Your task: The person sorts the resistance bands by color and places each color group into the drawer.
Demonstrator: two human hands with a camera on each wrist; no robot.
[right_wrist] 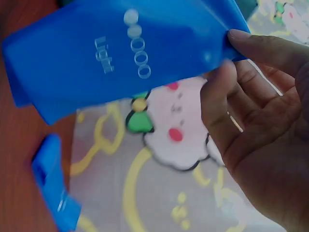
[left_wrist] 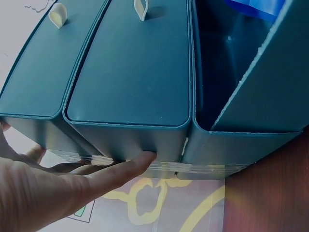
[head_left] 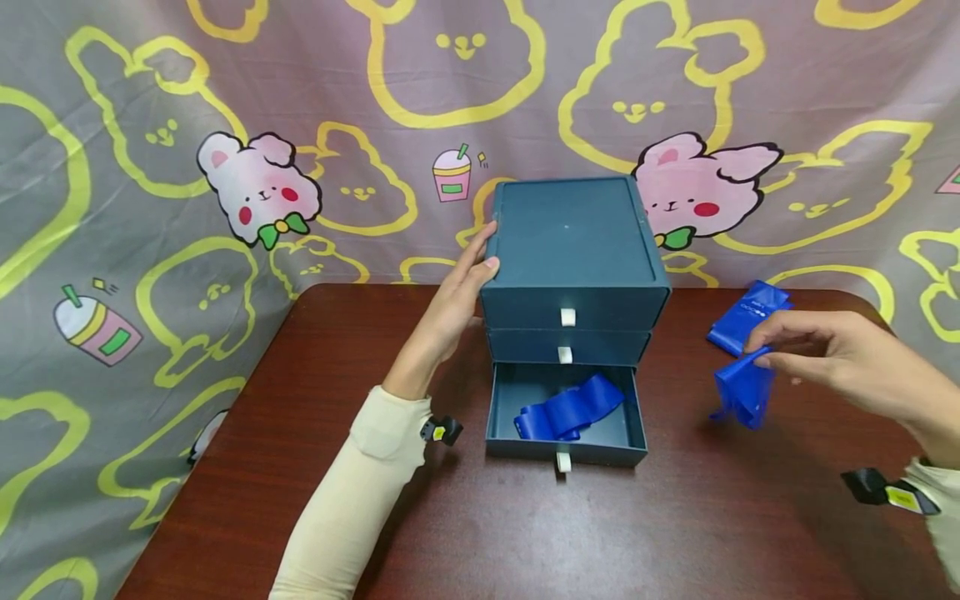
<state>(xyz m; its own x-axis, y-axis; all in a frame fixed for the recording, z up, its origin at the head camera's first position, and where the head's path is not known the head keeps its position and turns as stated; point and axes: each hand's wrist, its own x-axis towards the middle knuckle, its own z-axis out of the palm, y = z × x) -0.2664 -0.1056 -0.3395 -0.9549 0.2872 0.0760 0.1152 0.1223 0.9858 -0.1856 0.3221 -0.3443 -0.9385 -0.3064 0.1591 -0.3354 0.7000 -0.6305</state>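
A dark teal three-drawer box (head_left: pixel 573 242) stands on the table, its bottom drawer (head_left: pixel 517 392) pulled out. Inside that drawer lies a folded blue band (head_left: pixel 573 408). My left hand (head_left: pixel 453 292) rests against the box's left side, fingers extended along it; the left wrist view shows the thumb (left_wrist: pixel 130 165) on the side wall. To the right of the box, my right hand (head_left: pixel 840 358) pinches a blue resistance band (right_wrist: pixel 116 53) marked "Light" between thumb and fingertips, and it hangs above the table. Another folded blue band (head_left: pixel 750 317) lies on the table behind that hand.
The brown table (head_left: pixel 360 333) ends at a patterned curtain (head_left: pixel 375 208) behind and to the left. White pull tabs (head_left: pixel 567 317) stick out from the drawer fronts. The open drawer's front juts toward me.
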